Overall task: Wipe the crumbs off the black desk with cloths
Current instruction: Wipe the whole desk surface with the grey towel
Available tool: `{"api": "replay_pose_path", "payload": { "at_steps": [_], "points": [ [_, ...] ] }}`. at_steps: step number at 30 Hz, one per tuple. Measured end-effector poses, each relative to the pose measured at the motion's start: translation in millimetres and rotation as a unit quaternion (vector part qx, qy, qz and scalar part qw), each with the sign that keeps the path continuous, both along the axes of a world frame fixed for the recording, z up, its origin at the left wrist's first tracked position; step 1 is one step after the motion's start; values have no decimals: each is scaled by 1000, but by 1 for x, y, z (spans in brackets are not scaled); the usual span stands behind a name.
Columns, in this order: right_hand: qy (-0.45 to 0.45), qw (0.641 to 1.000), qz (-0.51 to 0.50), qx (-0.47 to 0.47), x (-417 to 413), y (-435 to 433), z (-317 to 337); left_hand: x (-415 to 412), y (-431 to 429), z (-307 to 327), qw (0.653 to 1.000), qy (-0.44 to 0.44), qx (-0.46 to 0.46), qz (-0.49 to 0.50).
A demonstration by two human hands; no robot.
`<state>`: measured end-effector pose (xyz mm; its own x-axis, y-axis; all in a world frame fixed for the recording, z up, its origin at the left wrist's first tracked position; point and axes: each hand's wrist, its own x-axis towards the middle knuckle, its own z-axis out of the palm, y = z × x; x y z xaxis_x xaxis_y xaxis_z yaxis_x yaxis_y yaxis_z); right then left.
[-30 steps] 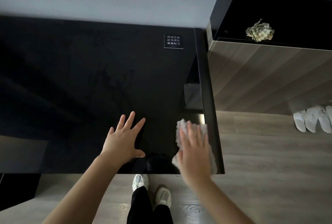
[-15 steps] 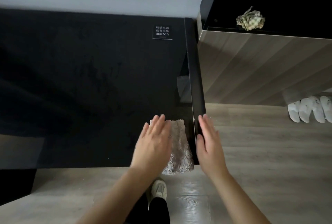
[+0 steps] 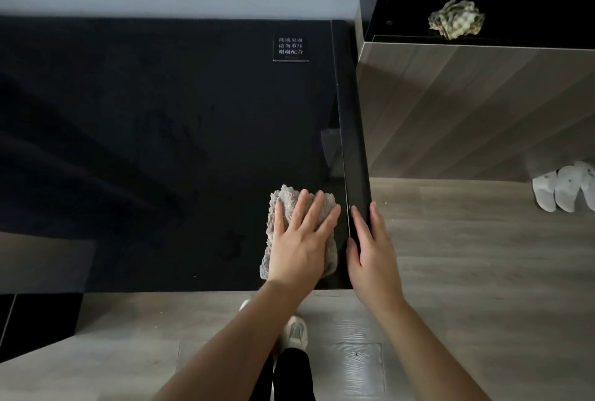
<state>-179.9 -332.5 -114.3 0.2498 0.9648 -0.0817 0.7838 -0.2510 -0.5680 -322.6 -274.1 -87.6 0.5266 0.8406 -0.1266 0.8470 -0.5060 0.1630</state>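
Both flat | left hand point(image 3: 299, 239) presses cloth point(image 3: 287, 198) | right hand point(image 3: 373, 254) touches desk edge point(image 3: 352, 143)

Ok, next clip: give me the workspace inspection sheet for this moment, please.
Surface: black desk glossy, smeared near the front; crumbs too small to tell.
Job's things: grey cloth flat on the desk's front right corner; checked cloth crumpled on the black shelf to the right.
Clutter: printed sign at the desk's back right.
Grippers: left hand presses flat on the grey cloth; right hand rests, fingers straight, along the desk's right edge.
Cables: nothing seen.
Surroundings: wood-panelled cabinet, wood floor, white slippers.
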Motion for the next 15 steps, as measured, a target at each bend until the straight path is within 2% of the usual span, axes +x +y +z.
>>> {"api": "replay_pose_path", "payload": {
  "at_steps": [4, 6, 11, 15],
  "points": [
    [-65, 998, -9, -10, -2, 3, -2, -17, 44, 1, 990, 24, 0, 142],
    [-69, 997, -19, -4, -6, 4, -2, -17, 48, 0, 985, 15, -6, 174],
    [-52, 998, -35, 20, -10, 5, -4, -6, 42, -4, 992, 14, 13, 124],
    [-60, 997, -33, 24, -11, 5, -6, -3, 46, -5, 999, -30, 20, 11]
  ]
}}
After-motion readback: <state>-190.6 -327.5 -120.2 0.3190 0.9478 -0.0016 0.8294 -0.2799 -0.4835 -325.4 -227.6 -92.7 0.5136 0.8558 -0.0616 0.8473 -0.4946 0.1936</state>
